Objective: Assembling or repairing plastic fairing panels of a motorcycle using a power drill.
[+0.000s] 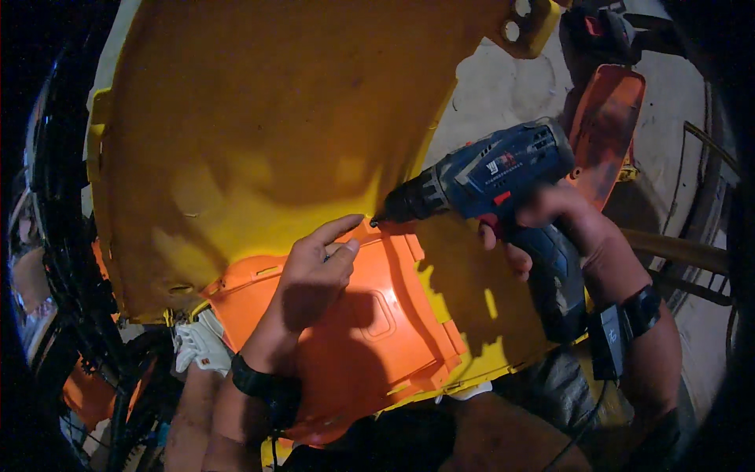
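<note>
My right hand (554, 220) grips the handle of a blue and black cordless drill (503, 169), which points left. At its nose, the bit meets a small dark screw (373, 223) at the top edge of an orange plastic panel (354, 338). My left hand (318, 263) is open over that panel, its index fingertip close to the screw and its thumb apart; whether the fingertip touches the screw cannot be made out. Beneath and beyond the orange panel lies a large curved yellow plastic shell (259, 102). My left hand's shadow falls on the orange surface.
An orange-red curved part (605, 130) lies beyond the drill, near a black tool-like object (598, 35). Dark cables or tubes (71, 259) run along the left. What looks like a white shoe (203, 344) sits against the shell's lower left edge. The floor (503, 90) is pale.
</note>
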`<state>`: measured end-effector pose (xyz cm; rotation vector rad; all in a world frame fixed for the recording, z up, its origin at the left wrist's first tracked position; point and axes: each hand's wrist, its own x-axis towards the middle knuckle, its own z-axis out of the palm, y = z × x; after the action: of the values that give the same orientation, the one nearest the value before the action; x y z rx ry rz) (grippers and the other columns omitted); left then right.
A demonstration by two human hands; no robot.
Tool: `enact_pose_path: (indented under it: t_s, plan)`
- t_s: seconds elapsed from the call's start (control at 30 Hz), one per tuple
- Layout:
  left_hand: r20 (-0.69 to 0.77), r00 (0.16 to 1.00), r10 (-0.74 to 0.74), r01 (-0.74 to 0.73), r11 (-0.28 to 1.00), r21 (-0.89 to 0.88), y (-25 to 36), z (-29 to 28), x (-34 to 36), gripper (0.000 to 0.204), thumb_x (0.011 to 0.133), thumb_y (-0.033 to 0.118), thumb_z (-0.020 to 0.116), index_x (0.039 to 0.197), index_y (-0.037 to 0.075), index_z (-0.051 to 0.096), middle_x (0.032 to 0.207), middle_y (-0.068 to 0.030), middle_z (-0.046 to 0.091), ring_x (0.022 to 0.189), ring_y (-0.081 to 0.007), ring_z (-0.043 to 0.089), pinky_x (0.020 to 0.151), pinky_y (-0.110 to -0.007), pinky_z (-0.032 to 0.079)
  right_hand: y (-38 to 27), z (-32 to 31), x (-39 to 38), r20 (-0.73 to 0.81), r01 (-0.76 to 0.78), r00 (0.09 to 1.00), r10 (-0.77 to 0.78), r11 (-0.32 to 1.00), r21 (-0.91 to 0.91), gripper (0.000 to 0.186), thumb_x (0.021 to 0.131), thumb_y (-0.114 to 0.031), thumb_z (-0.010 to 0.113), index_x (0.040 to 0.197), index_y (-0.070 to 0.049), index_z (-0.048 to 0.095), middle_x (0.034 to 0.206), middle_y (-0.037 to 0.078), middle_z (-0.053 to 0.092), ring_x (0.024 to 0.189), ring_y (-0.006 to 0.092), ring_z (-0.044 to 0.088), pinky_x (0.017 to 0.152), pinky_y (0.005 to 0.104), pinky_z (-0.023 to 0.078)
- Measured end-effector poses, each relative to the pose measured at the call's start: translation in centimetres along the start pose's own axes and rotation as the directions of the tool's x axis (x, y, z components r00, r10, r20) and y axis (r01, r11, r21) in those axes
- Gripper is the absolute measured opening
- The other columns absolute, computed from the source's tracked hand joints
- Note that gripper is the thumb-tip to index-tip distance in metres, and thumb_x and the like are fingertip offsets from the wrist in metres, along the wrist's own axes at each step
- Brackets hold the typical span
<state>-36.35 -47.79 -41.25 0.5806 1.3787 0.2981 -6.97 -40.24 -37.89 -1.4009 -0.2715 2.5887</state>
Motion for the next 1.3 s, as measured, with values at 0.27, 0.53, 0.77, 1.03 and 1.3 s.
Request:
enact_pose_path:
  t_s: [0.27, 0.53, 0.77, 1.03, 1.3]
  plan:
    - [0.021, 1.000, 0.000, 0.001, 1.000, -0.028, 0.0, 0.0, 0.1, 0.044, 0.091, 0.013, 0.050, 0.128, -0.007, 0.042, 0.057, 0.0044, 0.039, 0.045, -0.0038, 0.033, 0.040, -0.021, 0.028, -0.2, 0.0, -0.2, -0.014, -0.010, 1.000, 0.010, 1.000, 0.014, 0.048, 0.068, -0.017, 0.054, 0.109, 0.008, 0.052, 0.085, 0.020, 0.063, 0.048, 0.0219, 0.057, 0.046, 0.0308, 0.051]
    - [-0.004, 1.000, 0.002, -0.002, 1.000, -0.020, 0.3, 0.1, -0.1, 0.043, 0.091, 0.014, 0.049, 0.129, -0.007, 0.043, 0.056, 0.0081, 0.038, 0.047, -0.0011, 0.031, 0.042, -0.020, 0.026, -0.3, 0.2, 0.0, 0.005, -0.012, 1.000, 0.012, 0.998, 0.059, 0.048, 0.069, -0.016, 0.052, 0.110, 0.010, 0.051, 0.085, 0.022, 0.062, 0.048, 0.0224, 0.057, 0.047, 0.0327, 0.052]
    - [0.027, 1.000, 0.006, -0.004, 0.999, -0.049, 0.1, 0.0, 0.1, 0.046, 0.091, 0.014, 0.049, 0.131, -0.009, 0.039, 0.056, 0.0078, 0.038, 0.047, -0.0013, 0.031, 0.042, -0.020, 0.026, -0.1, -0.6, 0.3, 0.017, -0.028, 0.999, 0.027, 0.999, 0.033, 0.051, 0.070, -0.017, 0.052, 0.112, 0.011, 0.048, 0.086, 0.023, 0.061, 0.049, 0.0226, 0.057, 0.047, 0.0334, 0.052]
    - [0.035, 0.999, 0.001, 0.002, 0.998, -0.061, 0.2, 0.1, 0.0, 0.045, 0.092, 0.013, 0.048, 0.131, -0.008, 0.040, 0.056, 0.0076, 0.037, 0.048, -0.0012, 0.032, 0.042, -0.020, 0.026, -0.5, -0.1, -0.1, -0.015, -0.030, 0.999, 0.029, 0.999, -0.028, 0.047, 0.070, -0.017, 0.051, 0.108, 0.011, 0.051, 0.085, 0.022, 0.062, 0.050, 0.0226, 0.057, 0.047, 0.0330, 0.052]
    - [-0.027, 0.995, 0.092, -0.086, 0.982, 0.170, -1.1, 0.5, 0.4, 0.039, 0.089, 0.010, 0.049, 0.126, -0.003, 0.047, 0.058, 0.0040, 0.041, 0.052, -0.0030, 0.034, 0.047, -0.021, 0.029, -2.4, 0.9, 0.3, -0.073, -0.093, 0.994, 0.083, 0.985, -0.143, 0.040, 0.073, -0.018, 0.052, 0.101, 0.010, 0.055, 0.082, 0.019, 0.062, 0.051, 0.0216, 0.058, 0.049, 0.0334, 0.050]
